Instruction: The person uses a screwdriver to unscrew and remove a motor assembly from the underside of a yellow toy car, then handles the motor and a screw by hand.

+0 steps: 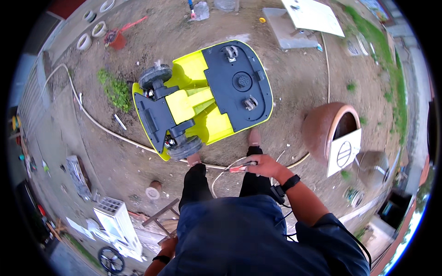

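Observation:
An upturned ride-on toy car (193, 99), lime yellow with a dark grey underside, lies on the ground before my feet. Two muddy black wheels are at its left end, two small casters at its right. My right hand (264, 166) is closed round a red-and-grey hand tool (239, 168), whose exact kind is unclear. A thin pale hose loop (215, 183) passes by that tool; whether they touch I cannot tell. Low beside my body, my left hand (169, 247) is near a brown wooden frame (159, 216), its fingers mostly hidden.
A long hose (99, 124) curves over the dirt and runs behind my feet. A large clay jar (317, 126) with a white board leaning on it stands at right. White panels (313, 16) lie far right; pots (99, 30) sit far left. A white slatted unit (117, 225) is near left.

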The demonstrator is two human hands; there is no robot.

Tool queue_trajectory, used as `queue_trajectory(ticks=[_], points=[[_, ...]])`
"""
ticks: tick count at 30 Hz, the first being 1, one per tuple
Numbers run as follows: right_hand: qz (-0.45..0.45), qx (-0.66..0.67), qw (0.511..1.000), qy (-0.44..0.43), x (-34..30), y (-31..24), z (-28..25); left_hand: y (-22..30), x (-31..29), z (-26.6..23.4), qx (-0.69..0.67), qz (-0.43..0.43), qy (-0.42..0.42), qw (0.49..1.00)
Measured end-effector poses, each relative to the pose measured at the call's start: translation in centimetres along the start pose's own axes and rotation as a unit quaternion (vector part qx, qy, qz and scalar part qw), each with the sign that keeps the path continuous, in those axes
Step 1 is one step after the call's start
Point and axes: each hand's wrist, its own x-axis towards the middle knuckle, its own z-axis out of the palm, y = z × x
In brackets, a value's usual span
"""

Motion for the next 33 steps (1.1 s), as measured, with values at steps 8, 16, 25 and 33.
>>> queue_trajectory(ticks=[8, 16, 25, 33], points=[[-0.010, -0.161, 0.977, -0.140, 10.8, 6.8, -3.3, 13.4, 8.5, 5.8, 0.011, 0.069, -0.071, 0.995], [0.035, -0.236, 0.955, -0.175, 18.7, 14.2, -3.1, 17.9, 22.5, 10.3, -0.126, 0.103, -0.068, 0.984], [-0.034, -0.246, 0.950, -0.190, 24.4, 18.5, -1.0, 16.2, 34.4, 7.2, -0.208, 0.060, -0.023, 0.976], [-0.098, -0.066, 0.960, -0.255, 26.4, 11.8, 0.2, 13.9, 39.5, 6.8, -0.271, 0.027, 0.023, 0.962]])
